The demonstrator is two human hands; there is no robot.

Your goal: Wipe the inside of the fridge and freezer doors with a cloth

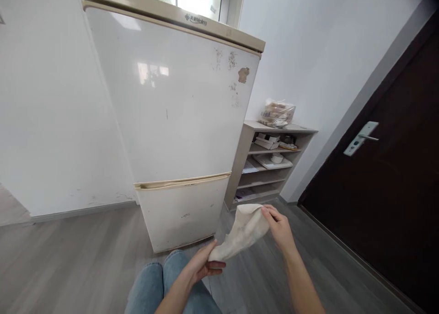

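Note:
A stained off-white cloth (240, 234) is stretched between both hands, low in the picture. My left hand (202, 263) pinches its lower end just above my knees in blue jeans (157, 282). My right hand (279, 227) grips the upper edge of the cloth. Straight ahead stands a white two-door fridge (171, 113) with both doors shut and rust spots near its top right corner. The cloth hangs a short way in front of the fridge's lower door (181, 211), not touching it.
A low open shelf unit (274, 161) with boxes and papers stands right of the fridge, a plastic bag (277, 114) on top. A dark door with a silver handle (361, 138) fills the right side. Grey wood-look floor (68, 254) spreads left; white walls behind.

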